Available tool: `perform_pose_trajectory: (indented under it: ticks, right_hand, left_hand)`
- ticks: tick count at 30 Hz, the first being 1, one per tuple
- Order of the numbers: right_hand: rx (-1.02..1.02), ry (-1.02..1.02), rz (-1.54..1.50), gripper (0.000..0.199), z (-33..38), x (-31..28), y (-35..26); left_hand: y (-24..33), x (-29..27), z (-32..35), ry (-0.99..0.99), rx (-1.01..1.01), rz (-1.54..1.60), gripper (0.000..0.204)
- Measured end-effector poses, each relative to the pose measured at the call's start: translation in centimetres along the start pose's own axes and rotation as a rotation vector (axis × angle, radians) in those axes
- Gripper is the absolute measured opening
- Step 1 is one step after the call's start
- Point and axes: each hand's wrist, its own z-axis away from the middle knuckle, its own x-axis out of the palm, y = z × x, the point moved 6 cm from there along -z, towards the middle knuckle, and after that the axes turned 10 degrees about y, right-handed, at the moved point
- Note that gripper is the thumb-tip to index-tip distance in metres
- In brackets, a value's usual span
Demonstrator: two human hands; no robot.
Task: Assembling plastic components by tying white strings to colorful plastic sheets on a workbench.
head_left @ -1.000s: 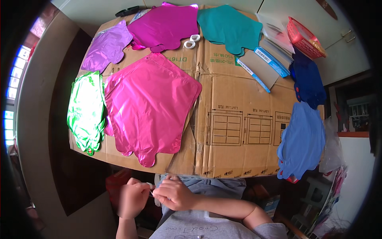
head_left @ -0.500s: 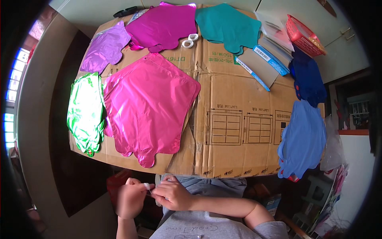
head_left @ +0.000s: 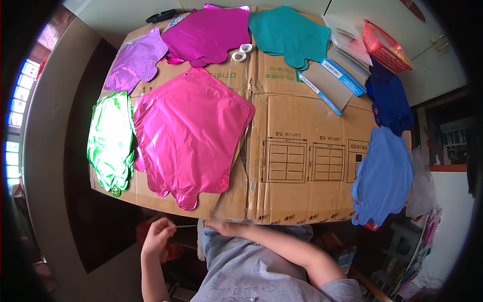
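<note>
My left hand (head_left: 160,236) is raised below the near left edge of the cardboard, fingers pinched on a thin white strip (head_left: 186,226). The strip runs taut from it toward my right hand (head_left: 224,228), which lies low by my lap at the cardboard's near edge. Its fingers are mostly hidden there, so their grip does not show. Closest to both hands on the cardboard (head_left: 282,201) lies a large pink foil balloon (head_left: 193,136), flat, its rounded tab pointing toward me. Two small white rolls (head_left: 241,52) lie farther back.
Flat foil balloons ring the cardboard: green (head_left: 111,146), lilac (head_left: 136,63), magenta (head_left: 209,35), teal (head_left: 289,35), dark blue (head_left: 390,100) and light blue (head_left: 383,176). Blue-edged boxes (head_left: 342,75) and a red basket (head_left: 385,45) stand at the far right.
My hands, close together before, have drawn apart. The left moved left and up slightly, the right toward my lap. A white strip now stretches out from the left hand.
</note>
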Motion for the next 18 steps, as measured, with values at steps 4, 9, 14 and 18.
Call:
perform_pose_trajectory:
  ticks: [4, 9, 14, 18]
  right_hand:
    - [0.213, -0.063, -0.07, 0.039, 1.4, 1.1, 2.9]
    - [0.3, -0.167, -0.206, 0.044, 3.2, 3.7, 6.5]
    - [0.546, -0.302, -0.244, 0.049, 3.0, 3.1, 6.3]
    - [0.49, -0.285, -0.284, 0.049, 3.6, 4.7, 7.6]
  left_hand:
    - [-2.7, -4.2, -2.7, 0.171, 0.038, -0.01, 0.002]
    - [1.4, -10.2, -2.3, 0.475, 0.697, -1.061, 0.005]
    - [2.2, -22.9, 1.5, 0.916, 0.668, -1.319, 0.005]
    - [1.4, -35.1, 6.3, 1.295, 0.453, -1.559, 0.013]
